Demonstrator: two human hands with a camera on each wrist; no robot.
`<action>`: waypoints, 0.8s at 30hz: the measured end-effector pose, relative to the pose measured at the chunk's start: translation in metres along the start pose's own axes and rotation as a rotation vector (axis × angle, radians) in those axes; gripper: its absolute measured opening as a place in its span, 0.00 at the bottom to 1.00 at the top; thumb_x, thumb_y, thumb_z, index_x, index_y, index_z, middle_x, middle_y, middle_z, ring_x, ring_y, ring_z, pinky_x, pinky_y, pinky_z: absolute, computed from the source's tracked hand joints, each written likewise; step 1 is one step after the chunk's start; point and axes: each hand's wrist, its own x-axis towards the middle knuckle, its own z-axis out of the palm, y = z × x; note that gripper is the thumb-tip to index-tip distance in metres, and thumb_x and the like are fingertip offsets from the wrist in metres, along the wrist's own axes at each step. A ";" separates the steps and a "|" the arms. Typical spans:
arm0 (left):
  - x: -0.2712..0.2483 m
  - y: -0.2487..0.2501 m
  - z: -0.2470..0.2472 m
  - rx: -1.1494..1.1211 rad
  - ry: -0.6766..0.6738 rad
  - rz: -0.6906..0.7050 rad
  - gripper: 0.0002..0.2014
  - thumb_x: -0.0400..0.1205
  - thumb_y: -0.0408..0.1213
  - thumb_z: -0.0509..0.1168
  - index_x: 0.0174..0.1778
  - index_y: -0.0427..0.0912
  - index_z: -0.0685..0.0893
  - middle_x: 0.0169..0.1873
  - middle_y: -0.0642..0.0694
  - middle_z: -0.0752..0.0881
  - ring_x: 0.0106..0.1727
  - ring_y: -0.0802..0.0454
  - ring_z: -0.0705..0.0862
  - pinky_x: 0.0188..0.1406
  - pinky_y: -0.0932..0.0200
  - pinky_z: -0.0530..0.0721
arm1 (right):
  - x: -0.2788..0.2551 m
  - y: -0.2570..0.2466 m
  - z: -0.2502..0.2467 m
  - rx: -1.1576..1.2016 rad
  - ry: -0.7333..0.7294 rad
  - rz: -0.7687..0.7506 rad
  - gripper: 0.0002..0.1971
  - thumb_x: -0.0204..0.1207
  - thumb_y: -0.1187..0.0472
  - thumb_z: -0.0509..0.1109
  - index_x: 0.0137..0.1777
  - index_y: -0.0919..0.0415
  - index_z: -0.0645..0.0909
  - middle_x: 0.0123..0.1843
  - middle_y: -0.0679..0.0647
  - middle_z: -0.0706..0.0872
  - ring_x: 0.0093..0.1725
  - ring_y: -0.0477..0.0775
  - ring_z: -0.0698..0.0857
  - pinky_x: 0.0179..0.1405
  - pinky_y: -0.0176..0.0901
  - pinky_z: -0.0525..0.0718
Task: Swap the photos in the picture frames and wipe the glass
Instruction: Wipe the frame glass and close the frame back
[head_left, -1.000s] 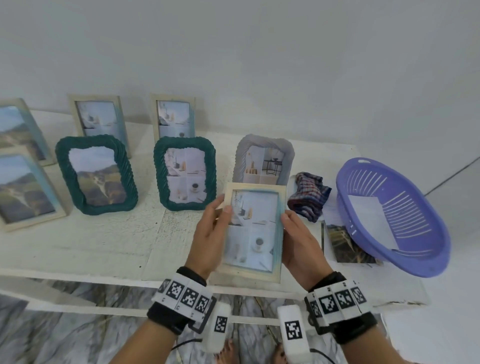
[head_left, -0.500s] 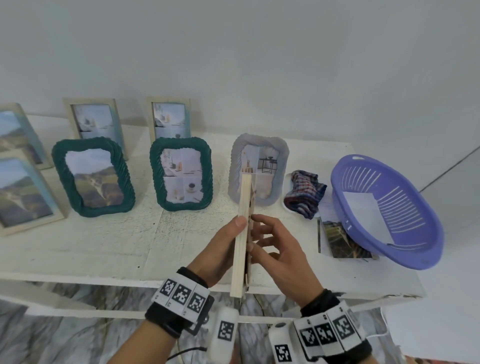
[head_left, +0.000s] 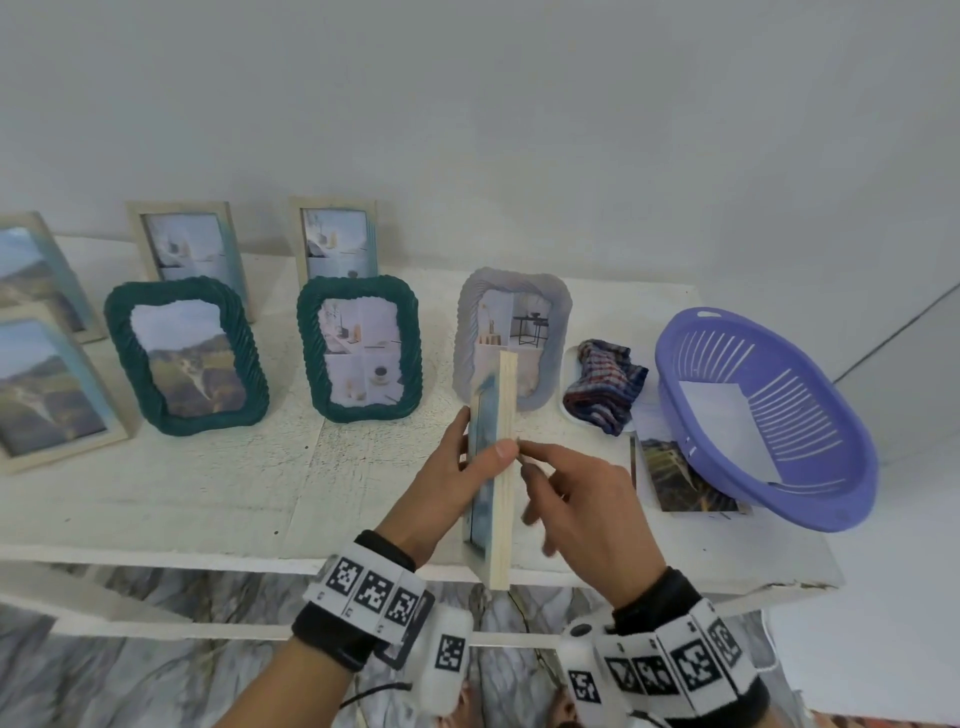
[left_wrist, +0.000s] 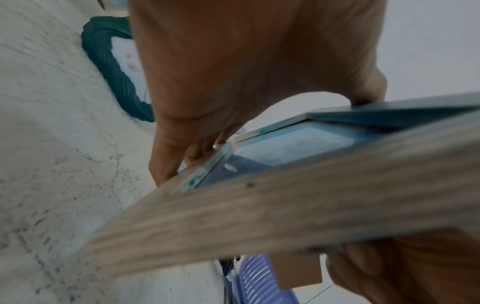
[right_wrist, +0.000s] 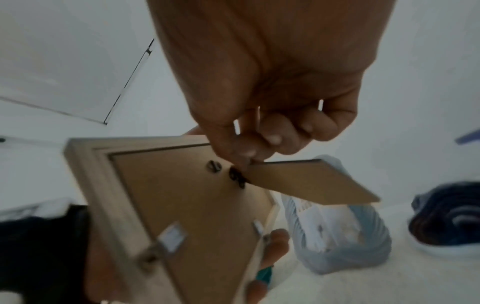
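- Over bench front edge: left hand grasps wooden frame edge-on, long axis vertical.
- Right hand nearer the back, pinching its stand.

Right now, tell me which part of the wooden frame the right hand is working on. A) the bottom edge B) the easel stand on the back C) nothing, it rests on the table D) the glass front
B: in the right wrist view the right hand pinches the hinged easel stand on the brown backing of the wooden frame, while the left hand grips the frame edge-on.
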 end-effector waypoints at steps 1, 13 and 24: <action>-0.001 0.000 0.001 0.017 0.020 0.021 0.55 0.59 0.71 0.69 0.83 0.59 0.58 0.73 0.55 0.76 0.71 0.57 0.79 0.71 0.47 0.79 | 0.000 -0.004 -0.001 0.204 -0.042 0.094 0.11 0.84 0.57 0.63 0.60 0.50 0.86 0.29 0.49 0.89 0.25 0.51 0.87 0.32 0.47 0.87; -0.005 0.034 -0.015 -0.150 -0.043 -0.196 0.47 0.71 0.75 0.42 0.60 0.40 0.88 0.49 0.30 0.86 0.46 0.38 0.85 0.29 0.51 0.86 | 0.011 0.038 -0.026 1.216 -0.296 0.611 0.34 0.78 0.31 0.61 0.74 0.53 0.78 0.71 0.63 0.81 0.71 0.68 0.79 0.74 0.69 0.71; 0.026 0.076 0.002 0.039 -0.105 -0.188 0.45 0.79 0.72 0.36 0.52 0.43 0.92 0.50 0.31 0.90 0.48 0.34 0.86 0.37 0.48 0.86 | 0.039 0.034 -0.072 1.020 -0.314 0.375 0.26 0.82 0.42 0.56 0.73 0.54 0.78 0.67 0.60 0.85 0.68 0.63 0.83 0.71 0.70 0.75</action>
